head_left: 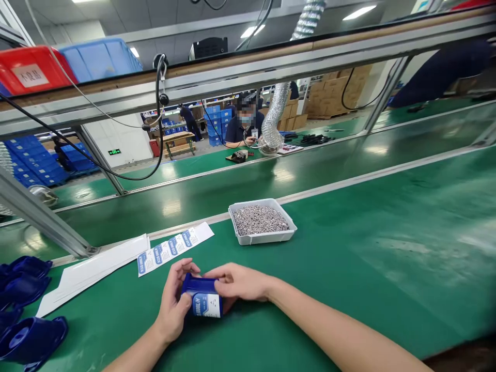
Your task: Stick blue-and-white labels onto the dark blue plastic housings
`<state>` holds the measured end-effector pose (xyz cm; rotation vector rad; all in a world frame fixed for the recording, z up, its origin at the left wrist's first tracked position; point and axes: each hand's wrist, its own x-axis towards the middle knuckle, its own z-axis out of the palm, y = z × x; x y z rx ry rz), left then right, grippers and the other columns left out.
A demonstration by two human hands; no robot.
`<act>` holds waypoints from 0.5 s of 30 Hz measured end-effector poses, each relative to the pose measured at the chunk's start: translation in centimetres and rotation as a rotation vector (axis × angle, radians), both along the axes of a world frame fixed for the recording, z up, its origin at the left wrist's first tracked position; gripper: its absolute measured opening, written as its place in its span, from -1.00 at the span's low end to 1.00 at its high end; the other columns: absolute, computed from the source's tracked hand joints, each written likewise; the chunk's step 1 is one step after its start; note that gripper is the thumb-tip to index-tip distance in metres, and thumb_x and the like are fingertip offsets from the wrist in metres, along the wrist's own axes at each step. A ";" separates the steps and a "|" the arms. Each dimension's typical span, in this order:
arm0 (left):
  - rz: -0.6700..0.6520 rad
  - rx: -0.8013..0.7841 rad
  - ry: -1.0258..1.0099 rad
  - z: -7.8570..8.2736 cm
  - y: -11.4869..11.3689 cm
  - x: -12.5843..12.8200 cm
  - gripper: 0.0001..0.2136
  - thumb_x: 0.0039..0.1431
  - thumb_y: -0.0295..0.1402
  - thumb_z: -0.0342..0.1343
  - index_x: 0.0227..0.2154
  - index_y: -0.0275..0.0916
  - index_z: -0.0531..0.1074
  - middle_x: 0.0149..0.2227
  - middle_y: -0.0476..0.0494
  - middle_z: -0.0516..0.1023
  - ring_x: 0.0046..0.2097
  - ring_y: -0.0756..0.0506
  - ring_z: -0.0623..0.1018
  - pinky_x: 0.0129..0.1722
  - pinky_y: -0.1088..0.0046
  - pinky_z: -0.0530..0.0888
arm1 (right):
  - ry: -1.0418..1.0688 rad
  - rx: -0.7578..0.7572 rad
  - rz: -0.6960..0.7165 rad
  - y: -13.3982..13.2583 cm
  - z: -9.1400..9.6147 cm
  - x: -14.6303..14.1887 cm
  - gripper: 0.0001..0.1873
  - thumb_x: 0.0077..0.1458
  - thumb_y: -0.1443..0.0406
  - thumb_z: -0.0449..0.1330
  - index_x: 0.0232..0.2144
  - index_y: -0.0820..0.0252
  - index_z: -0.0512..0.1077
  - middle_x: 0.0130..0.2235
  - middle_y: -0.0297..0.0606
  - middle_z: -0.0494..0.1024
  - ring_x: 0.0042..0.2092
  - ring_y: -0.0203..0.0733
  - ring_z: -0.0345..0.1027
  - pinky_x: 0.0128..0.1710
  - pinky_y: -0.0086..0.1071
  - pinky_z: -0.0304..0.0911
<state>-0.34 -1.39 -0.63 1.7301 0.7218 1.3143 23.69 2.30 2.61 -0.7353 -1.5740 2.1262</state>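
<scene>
Your green desk [329,268] has a white tray [267,238] at its far side. Nearer you, your left hand [172,305] and right hand [246,281] pinch the blue cup [201,284] between them, above the desk. Its sticker [208,306] could wrinkle or peel, I think, if your left thumb [185,302] rubs the edge.

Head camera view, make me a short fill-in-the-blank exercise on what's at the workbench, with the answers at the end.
1. The left hand and the right hand hold a dark ____ plastic part.
2. The white paper strip printed with blue labels lies to the ____ of the shallow white rectangular plastic tray.
3. The smooth, flat work surface under that tray is coloured ____.

Missing words: blue; left; green.
</scene>
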 end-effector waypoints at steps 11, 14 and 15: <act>-0.068 -0.156 -0.099 -0.6 -0.1 -0.7 -0.46 0.41 -0.12 0.15 0.38 0.16 0.19 0.43 -0.14 0.18 0.44 -0.22 0.22 0.37 0.30 0.29 | 0.423 -0.235 -0.011 -0.4 -0.6 -0.9 -0.30 0.12 0.03 0.43 0.22 0.21 0.47 -0.01 0.05 0.59 -0.05 0.00 0.57 -0.04 -0.20 0.48; -0.076 -0.131 -0.045 -0.2 -0.3 -0.8 -0.52 0.39 -0.12 0.17 0.33 0.14 0.31 0.37 -0.16 0.28 0.38 -0.22 0.32 0.34 0.29 0.34 | 0.444 -0.224 0.020 -0.7 -0.9 -1.0 -0.29 0.11 0.08 0.44 0.25 0.17 0.46 0.01 0.04 0.58 -0.03 0.04 0.57 -0.01 -0.13 0.44; -0.073 -0.121 -0.040 -0.1 -0.3 -0.9 -0.53 0.39 -0.10 0.17 0.32 0.13 0.33 0.34 -0.18 0.31 0.34 -0.22 0.37 0.31 0.28 0.38 | 0.447 -0.223 0.033 -0.8 -1.0 -1.0 -0.29 0.11 0.09 0.44 0.26 0.18 0.45 0.02 0.06 0.57 -0.02 0.06 0.57 0.01 -0.12 0.43</act>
